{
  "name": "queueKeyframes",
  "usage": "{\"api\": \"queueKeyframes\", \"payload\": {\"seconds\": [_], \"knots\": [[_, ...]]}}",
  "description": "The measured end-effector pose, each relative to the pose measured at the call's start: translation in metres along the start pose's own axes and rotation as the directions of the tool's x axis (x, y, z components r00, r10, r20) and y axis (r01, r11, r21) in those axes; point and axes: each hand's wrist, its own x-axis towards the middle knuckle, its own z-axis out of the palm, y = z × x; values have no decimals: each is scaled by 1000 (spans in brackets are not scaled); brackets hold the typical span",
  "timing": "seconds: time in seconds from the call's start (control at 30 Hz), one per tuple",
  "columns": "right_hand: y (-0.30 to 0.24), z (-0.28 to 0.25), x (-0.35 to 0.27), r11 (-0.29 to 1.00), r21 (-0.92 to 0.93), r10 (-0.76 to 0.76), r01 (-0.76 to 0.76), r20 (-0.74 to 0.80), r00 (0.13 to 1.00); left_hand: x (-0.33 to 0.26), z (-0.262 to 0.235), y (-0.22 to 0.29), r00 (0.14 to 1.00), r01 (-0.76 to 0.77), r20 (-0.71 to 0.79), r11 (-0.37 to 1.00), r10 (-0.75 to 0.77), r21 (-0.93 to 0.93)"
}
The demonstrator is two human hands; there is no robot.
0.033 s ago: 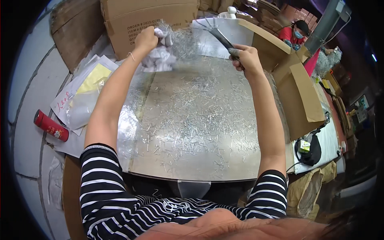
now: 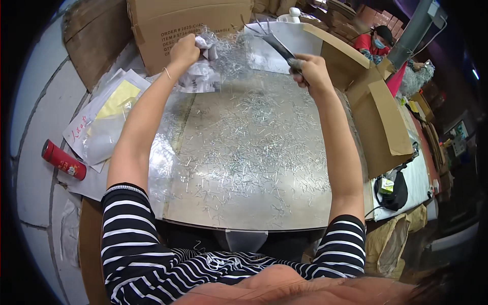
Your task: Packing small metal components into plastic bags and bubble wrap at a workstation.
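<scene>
At the far left of the table, my left hand (image 2: 184, 50) is closed on a crumpled whitish printed plastic bag (image 2: 201, 79), which hangs below and to the right of the fist. My right hand (image 2: 312, 72) grips the dark handle of a hand fork (image 2: 279, 47); its thin, spread prongs point away and to the left, raised off the table. Many short, bent metal wire pieces (image 2: 244, 157) lie scattered over the metal tabletop (image 2: 203, 211). Beyond them, close to the bag, is a heaped tangle of similar wire (image 2: 231, 53).
A large carton (image 2: 188, 18) stands at the back, and an open carton (image 2: 381, 122) at the right. Papers (image 2: 114, 104), clear plastic and a red flask (image 2: 63, 160) lie left. A masked person (image 2: 373, 46) sits at the far right beside another wire heap (image 2: 417, 81).
The plastic bag has shifted slightly and looks less blurred. My right hand and the fork have moved a little to the left.
</scene>
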Motion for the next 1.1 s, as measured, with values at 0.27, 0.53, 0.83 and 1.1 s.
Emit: {"api": "queueKeyframes", "payload": {"seconds": [0.27,0.53,0.83,1.1], "knots": [[-71,37,62,907,-97,-414,410,-34,910,55,-50,-36,917,-61,-399,989,2,-137],[55,86,98,944,-67,-323,324,24,946,15,13,-92,942,-121,-294,980,163,158],[182,78,121,586,-804,-295,105,-91,951,-39,86,-126,993,-18,118,985,-3,174],[233,145,105,623,-638,-389,452,248,887,-67,67,-32,659,-702,547,684,516,200]]}}
